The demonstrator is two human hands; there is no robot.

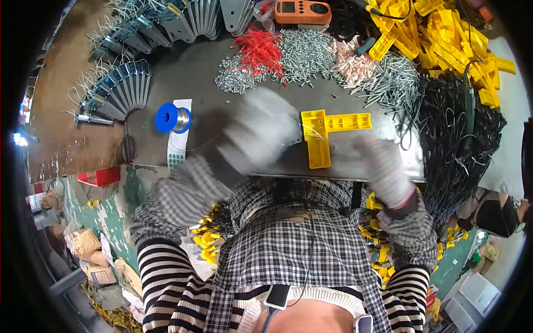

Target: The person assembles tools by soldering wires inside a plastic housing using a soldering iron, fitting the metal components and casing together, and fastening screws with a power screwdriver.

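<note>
A yellow T-shaped plastic housing [317,147] lies on the dark work table, with a short white wire across its middle. My left hand [258,130], in a pale glove, is just left of the housing and smeared by motion. Its fingers cannot be made out, and part of a grey metal piece [292,142] shows between it and the housing. To the right of the housing, near the table's front edge, is my gloved right hand [386,169], also blurred and apart from the housing. A blue spool of solder wire [173,118] rests left of my left hand, its thin strand trailing toward that hand.
Behind are piles of nuts [236,75], red parts [260,51] and screws [305,55]. Black cables [458,133] and yellow housings [444,41] crowd the right. Metal plates with circuit boards [125,89] line the left. An orange meter [302,11] sits at the back.
</note>
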